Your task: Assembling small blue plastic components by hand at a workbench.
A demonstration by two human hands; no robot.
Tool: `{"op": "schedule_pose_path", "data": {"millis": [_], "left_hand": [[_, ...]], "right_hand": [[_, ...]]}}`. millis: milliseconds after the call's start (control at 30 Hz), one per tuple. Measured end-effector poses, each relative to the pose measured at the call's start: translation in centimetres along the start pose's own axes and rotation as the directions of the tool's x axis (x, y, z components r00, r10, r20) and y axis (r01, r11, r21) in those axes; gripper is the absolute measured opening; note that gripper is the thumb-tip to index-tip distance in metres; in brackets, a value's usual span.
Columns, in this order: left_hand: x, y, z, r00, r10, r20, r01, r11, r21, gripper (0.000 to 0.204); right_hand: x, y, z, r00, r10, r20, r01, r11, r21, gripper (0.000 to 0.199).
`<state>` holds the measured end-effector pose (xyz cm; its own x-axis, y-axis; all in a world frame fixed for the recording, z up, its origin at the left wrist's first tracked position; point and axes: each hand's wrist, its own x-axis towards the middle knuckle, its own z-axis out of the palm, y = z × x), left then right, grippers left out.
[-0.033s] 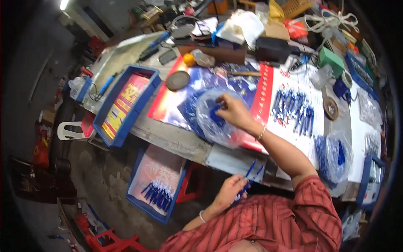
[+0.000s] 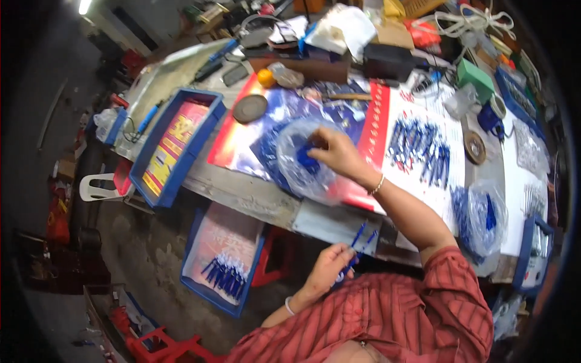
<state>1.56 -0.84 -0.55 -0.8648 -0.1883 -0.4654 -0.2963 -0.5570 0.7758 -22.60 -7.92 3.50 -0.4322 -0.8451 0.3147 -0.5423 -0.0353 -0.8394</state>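
My right hand [image 2: 339,156] reaches into the mouth of a clear plastic bag [image 2: 289,166] that holds small dark-blue parts. Its thumb and fingers are pinched together over the blue heap; whatever is between them is too small to make out. Close to my body, my left hand [image 2: 330,266] is closed around several slim blue pen-like sticks [image 2: 358,236], whose ends point up toward the table edge. Many blue and silver pen-like pieces [image 2: 420,150] lie in rows on white paper right of the bag.
A blue tray [image 2: 175,145] with a yellow-and-red sheet stands on the left. Below the table edge, a lower blue tray [image 2: 187,266] holds more pen-like pieces. A second plastic bag [image 2: 484,221] and a roll of tape [image 2: 475,147] lie right. Boxes and clutter line the back.
The whole view has shifted slightly. My right hand's fingers are a little lower and closer to the blue parts in the bag. My left hand still grips the sticks.
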Motion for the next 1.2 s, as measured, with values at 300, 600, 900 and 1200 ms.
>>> {"op": "schedule_pose_path", "data": {"millis": [300,600,900,1200], "left_hand": [[1.7,1.3,0.9,0.984,0.111,-0.138,-0.1,0.992,0.081,0.018],[3.0,0.4,4.9,0.994,0.105,-0.032,-0.095,0.967,0.238,0.021],[3.9,-0.1,6.8,0.988,0.143,-0.061,-0.118,0.943,0.31,0.022],[3.9,0.3,7.0,0.993,0.115,-0.033,-0.097,0.933,0.347,0.024]], "right_hand": [[-11.5,-3.9,-7.9,0.874,0.477,0.092,-0.427,0.663,0.615,0.021],[-20.9,-3.7,-8.9,0.781,0.624,0.024,-0.459,0.548,0.699,0.015],[-23.0,-3.9,-7.8,0.794,0.608,-0.003,-0.478,0.627,0.616,0.012],[-23.1,-3.8,-7.8,0.815,0.576,-0.067,-0.457,0.71,0.536,0.011]]}}
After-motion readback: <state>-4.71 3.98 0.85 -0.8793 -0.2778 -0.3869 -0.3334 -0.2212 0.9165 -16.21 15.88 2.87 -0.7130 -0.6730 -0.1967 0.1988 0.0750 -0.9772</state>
